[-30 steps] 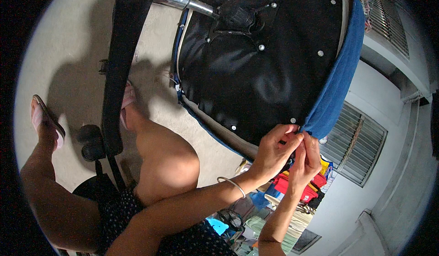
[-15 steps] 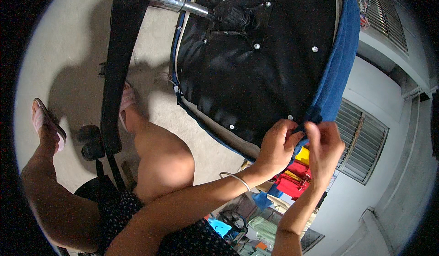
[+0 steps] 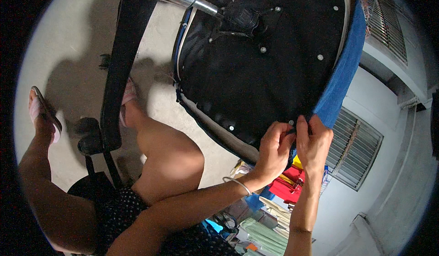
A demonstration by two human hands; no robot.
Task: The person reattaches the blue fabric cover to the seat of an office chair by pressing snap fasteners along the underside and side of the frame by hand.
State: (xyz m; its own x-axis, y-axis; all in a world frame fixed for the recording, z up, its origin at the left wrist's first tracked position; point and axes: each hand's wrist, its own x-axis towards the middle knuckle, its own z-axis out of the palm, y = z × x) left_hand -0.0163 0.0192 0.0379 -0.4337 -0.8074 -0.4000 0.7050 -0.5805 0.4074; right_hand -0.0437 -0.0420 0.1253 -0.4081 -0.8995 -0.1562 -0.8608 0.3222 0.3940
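Note:
A swivel chair lies tipped over, the black underside of its seat (image 3: 256,86) facing me with several round metal fasteners on it. Blue denim fabric (image 3: 345,68) wraps the seat's right side, and a pale edging runs along its rim. At the lower right corner, my left hand (image 3: 273,153) pinches the edge of the cover; a bangle circles that wrist. Right beside it, my right hand (image 3: 314,141) grips the same blue fabric with bent fingers. The fingertips of both hands nearly meet near one fastener, and the cloth between them is mostly hidden.
A chrome post (image 3: 190,0) joins the seat to a black base leg (image 3: 121,64) with a caster (image 3: 90,144). My knee (image 3: 176,164) is close below the seat. Red cloth (image 3: 287,186) and stacked goods lie beyond my arms, near a white wall with a louvred window (image 3: 354,144).
My right hand has come down and left onto the fabric, its fingers now closed beside my left hand. The left hand keeps its pinch. The whole view has shifted slightly.

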